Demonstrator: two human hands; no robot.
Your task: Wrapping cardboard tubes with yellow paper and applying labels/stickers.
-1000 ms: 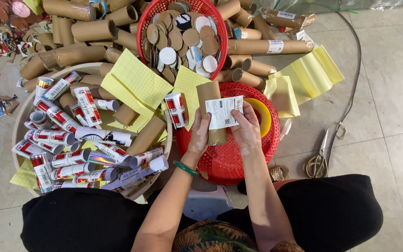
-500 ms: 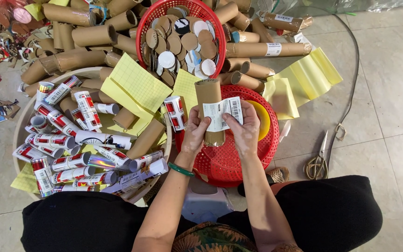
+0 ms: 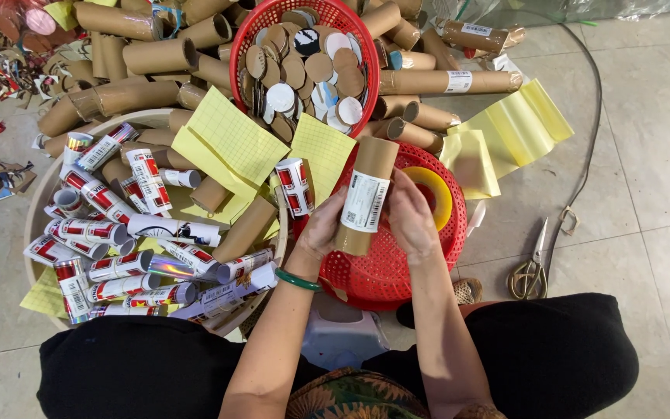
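I look down at my two hands, which grip one brown cardboard tube (image 3: pixel 366 194) between them, above a shallow red basket (image 3: pixel 385 268) that lies just in front of my knees on the tiled floor. My left hand (image 3: pixel 321 230) curls around the tube's left side, fingers closed on it; a green bangle (image 3: pixel 298 280) sits on that wrist. My right hand (image 3: pixel 411 219) wraps the tube's right side, thumb pressing the edge of a white barcode label (image 3: pixel 364 202) that lies on the tube's front. The tube stands nearly upright, tilted slightly to the right.

Inside the red basket, just right of my right hand, lies a roll of yellow tape (image 3: pixel 433 194). Beyond the red basket stands a deeper red basket (image 3: pixel 246 46) filled with round cardboard and white caps. Left of the red basket is a round pale tray (image 3: pixel 34 203) heaped with tubes wrapped in red and white labels (image 3: pixel 110 268), with yellow gridded backing sheets (image 3: pixel 230 140) lying over its far side. Bare brown tubes (image 3: pixel 129 54) are piled beyond the tray. Right of the red basket, well apart on the floor, lie scissors (image 3: pixel 533 264), and more yellow sheets (image 3: pixel 517 124) lie farther away.
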